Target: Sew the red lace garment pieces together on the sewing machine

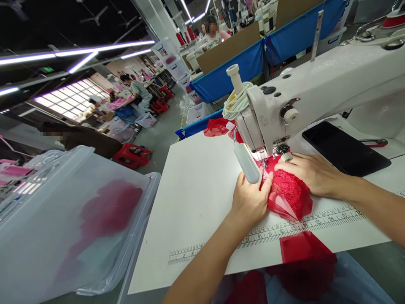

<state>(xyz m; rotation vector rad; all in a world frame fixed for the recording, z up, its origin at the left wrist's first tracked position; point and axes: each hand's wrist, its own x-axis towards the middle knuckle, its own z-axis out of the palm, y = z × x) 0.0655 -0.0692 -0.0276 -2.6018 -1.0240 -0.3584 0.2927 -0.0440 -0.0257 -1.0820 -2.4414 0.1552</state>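
A red lace piece (289, 195) lies on the white sewing table (196, 185) under the presser foot of a white sewing machine (316, 88). My left hand (249, 200) pinches the left edge of the lace with curled fingers, just below the machine's white lamp tube (247, 162). My right hand (308, 171) lies on top of the lace with its fingers pressed down toward the needle. More red fabric (305, 257) hangs over the table's front edge onto my lap.
A translucent plastic bin (72, 219) with red pieces inside stands at the left. A black phone (343, 147) lies on the table right of the machine. A printed ruler (268, 232) runs along the table's front. Other people work at benches in the background.
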